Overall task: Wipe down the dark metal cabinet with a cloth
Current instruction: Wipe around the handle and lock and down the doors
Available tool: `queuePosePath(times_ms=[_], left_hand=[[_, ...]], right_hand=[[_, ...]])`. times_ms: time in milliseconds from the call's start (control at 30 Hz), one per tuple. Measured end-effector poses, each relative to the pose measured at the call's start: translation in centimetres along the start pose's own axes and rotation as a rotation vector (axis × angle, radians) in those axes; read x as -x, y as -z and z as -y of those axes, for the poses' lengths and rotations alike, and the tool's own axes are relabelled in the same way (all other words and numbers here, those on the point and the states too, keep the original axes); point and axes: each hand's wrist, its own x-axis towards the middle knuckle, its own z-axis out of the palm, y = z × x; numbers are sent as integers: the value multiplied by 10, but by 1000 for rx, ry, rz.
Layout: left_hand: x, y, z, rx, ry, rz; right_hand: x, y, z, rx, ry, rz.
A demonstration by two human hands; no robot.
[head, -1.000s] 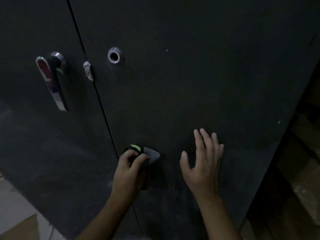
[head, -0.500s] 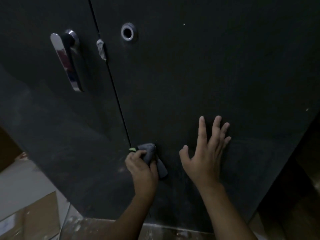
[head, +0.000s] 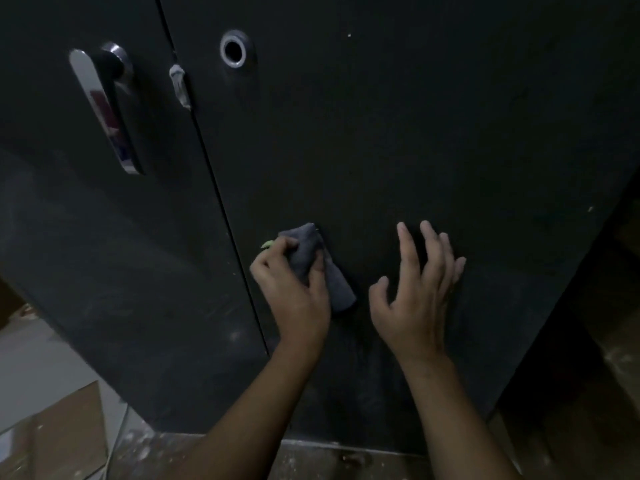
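I watch from my remote station, head cam only, and the light is low. The cabinet (head: pixel 433 133) fills most of the view, dark, w/ two doors. I take the door gap (head: pixel 214 188) btw them as my ref point.

The left hand (head: pixel 294 292) is just right of the gap, low on the right door. Its fingers and thumb are curled round the cloth (head: pixel 306 252), a dark grey bunched piece held against the door surface. One end of the cloth sticks out above the fingers. The other end comes out below the thumb, a bit further right of the gap. A small light-green bit (head: pixel 267 243) shows at the fingertips, almost on the gap; I cannot tell what it is.

The right hand (head: pixel 419 299) is well right of the gap, at approx. the same height as the left one and apart from the cloth. It holds nothing: the fingers are spread and only a little bent, tips at the door. I cannot tell if the palm touches the metal.

Left of the gap, high up, is a shiny handle (head: pixel 104 109). On the gap itself, at about the handle's height, sits a pale scrap (head: pixel 179 86) that looks like tape. Just right of the gap, near the top, is a round metal ring (head: pixel 233 50) w/ a hole. Below the cabinet, left of the gap, I see a pale floor (head: pixel 45 355) and a brown cardboard sheet (head: pixel 59 431).
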Motion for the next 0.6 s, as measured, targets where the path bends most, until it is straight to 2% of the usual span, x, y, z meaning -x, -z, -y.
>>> queuePosePath(times_ms=[133, 233, 367, 500, 600], left_hand=[[18, -28, -32, -44, -165, 283], [21, -51, -58, -40, -274, 325], [37, -84, -72, -34, -445, 309], [63, -118, -72, -3, -667, 352], [84, -133, -65, -22, -765, 461]], right_hand=[[-20, 16, -19, -128, -114, -265], [-26, 32, -51, -176, -294, -405], [-25, 51, -80, -442, -643, -484], [-31, 70, -89, -551, -706, -558], [-27, 80, -99, -524, -725, -485]])
